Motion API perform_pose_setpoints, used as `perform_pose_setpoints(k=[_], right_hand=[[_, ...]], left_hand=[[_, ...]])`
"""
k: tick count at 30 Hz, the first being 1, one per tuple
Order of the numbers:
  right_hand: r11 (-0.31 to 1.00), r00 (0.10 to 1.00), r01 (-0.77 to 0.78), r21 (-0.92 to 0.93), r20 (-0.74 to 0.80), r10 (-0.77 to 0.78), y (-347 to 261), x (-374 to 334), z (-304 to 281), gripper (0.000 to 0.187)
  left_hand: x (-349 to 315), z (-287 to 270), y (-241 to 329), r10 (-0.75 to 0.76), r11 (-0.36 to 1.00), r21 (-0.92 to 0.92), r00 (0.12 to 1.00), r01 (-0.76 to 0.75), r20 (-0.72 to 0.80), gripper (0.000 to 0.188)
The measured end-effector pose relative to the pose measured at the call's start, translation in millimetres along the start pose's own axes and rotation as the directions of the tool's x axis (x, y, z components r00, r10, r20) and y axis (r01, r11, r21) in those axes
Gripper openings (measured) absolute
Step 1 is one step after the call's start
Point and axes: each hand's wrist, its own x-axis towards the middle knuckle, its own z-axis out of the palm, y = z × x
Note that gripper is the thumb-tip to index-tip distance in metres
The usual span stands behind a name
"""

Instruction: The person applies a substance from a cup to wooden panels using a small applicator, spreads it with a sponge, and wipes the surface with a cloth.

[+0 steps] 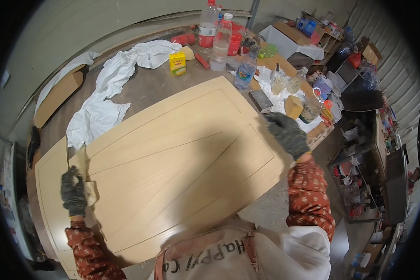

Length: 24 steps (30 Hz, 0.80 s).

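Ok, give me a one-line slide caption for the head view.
Gloved left hand and right hand grip opposite edges of a pale wooden door panel over a cluttered workbench.

Even indoor light, a soft shadow across the pale panel [172, 154], strong fisheye bending, dark rim corners.

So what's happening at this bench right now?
A person in dark work gloves holds a pale wooden door panel over a cluttered workbench. The left hand grips the panel's left edge along with a small pale pad or folded paper; the right hand holds the far right edge. A second, similar panel lies underneath. Behind are a white cloth, plastic bottles and a yellow carton.
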Motion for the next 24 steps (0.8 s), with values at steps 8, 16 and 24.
perform_pose_setpoints(k=[8,16,24], right_hand=[[0.997,0.997,0.07,0.007,0.018,-0.071,67.4,4.8,-10.3,0.034],[0.901,0.873,0.431,0.049,0.23,-0.43,-104.7,40.3,33.5,0.023],[0.512,0.478,0.858,0.049,0.294,-0.828,-243.4,86.5,177.5,0.024]], left_hand=[[-20.4,-20.2,14.3,-0.122,0.965,0.233,0.992,0.121,-0.009,0.032],[-14.6,-39.6,6.4,-0.167,0.976,0.13,0.983,0.177,-0.082,0.017],[-29.2,-57.6,22.3,-0.275,0.94,0.181,0.956,0.291,-0.105,0.035]])
